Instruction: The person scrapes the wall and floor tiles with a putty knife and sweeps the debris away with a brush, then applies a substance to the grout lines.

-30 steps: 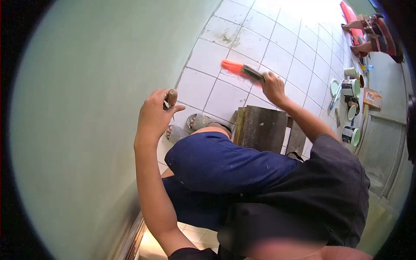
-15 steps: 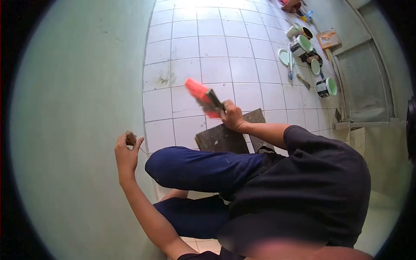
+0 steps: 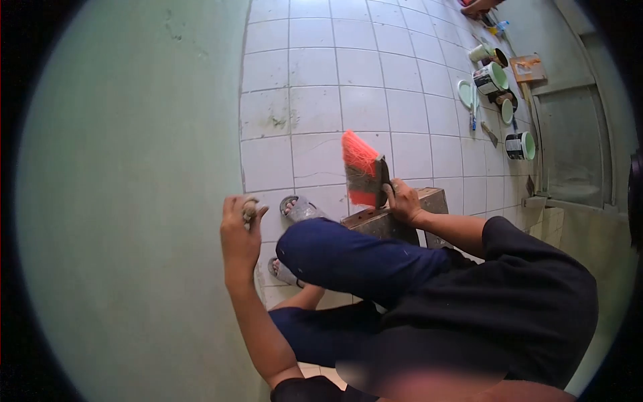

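In the head view, my right hand (image 3: 406,203) is closed around the black handle of a brush (image 3: 362,157) with bright orange-pink bristles, dirty grey across the middle. The brush is above a dark, worn wooden stool (image 3: 392,226), partly covered by my knee. My left hand (image 3: 240,231) is raised in front of the pale green wall (image 3: 140,221), its fingers curled around a small greyish-brown lump (image 3: 250,210). Whether that hand touches the wall I cannot tell. What the lump is made of does not show clearly.
White tiles (image 3: 365,104) cover the floor, with a dirty smudge beside the wall. Along the far side stand paint buckets (image 3: 521,145), round lids (image 3: 465,94), a scraper (image 3: 489,134) and a cardboard box (image 3: 529,69). Another person's hand (image 3: 477,7) shows at the top right.
The view has shifted, and my sandalled feet now show. The brush has turned so its bristles hang more side-on and look less blurred. My left hand still grips the lump.
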Available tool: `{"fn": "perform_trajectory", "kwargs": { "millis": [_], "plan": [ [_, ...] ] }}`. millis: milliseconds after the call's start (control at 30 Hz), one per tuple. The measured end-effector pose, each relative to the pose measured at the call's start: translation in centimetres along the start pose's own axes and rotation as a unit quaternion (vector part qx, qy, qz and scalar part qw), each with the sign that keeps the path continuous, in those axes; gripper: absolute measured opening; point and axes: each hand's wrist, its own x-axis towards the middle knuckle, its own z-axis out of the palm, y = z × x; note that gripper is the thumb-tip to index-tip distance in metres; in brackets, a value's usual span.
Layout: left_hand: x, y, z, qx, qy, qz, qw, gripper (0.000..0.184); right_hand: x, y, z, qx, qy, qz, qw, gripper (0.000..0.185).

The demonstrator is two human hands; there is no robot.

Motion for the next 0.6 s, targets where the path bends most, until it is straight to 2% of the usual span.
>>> {"fn": "perform_trajectory", "kwargs": {
  "millis": [67, 200, 300, 400, 433, 500, 600],
  "plan": [
    [0.6, 0.2, 0.6, -0.029, 0.0, 0.006, 1.0, 0.019, 0.3, 0.7, 0.6, -0.014, 0.01, -0.03, 0.999, 0.022],
    [-0.8, -2.2, 2.2, -0.023, 0.021, 0.032, 0.999, 0.02, -0.2, -0.2, 0.1, -0.035, -0.01, 0.003, 0.999, 0.028],
    [-2.7, -2.3, 1.7, 0.023, 0.098, 0.074, 0.992, 0.014, 1.1, 1.0, 0.4, -0.023, -0.011, -0.007, 1.0, 0.027],
    [-3.1, -2.6, 0.6, 0.043, 0.127, 0.09, 0.987, 0.017, 0.3, 2.2, 0.2, -0.006, 0.015, -0.023, 1.0, 0.028],
    [-3.8, -1.5, 0.6, 0.042, 0.125, 0.084, 0.988, 0.017, 0.4, 2.0, 0.5, -0.024, 0.01, -0.013, 1.0, 0.029],
    [-4.2, 0.2, -0.3, 0.021, 0.128, 0.009, 0.992, 0.022, 0.1, 1.8, 1.2, -0.018, 0.032, -0.011, 0.999, 0.031],
    [-3.7, 1.5, -0.1, 0.031, 0.134, 0.036, 0.99, 0.021, 0.5, 1.8, 1.4, -0.017, 0.005, 0.013, 1.0, 0.031]
  ]
}}
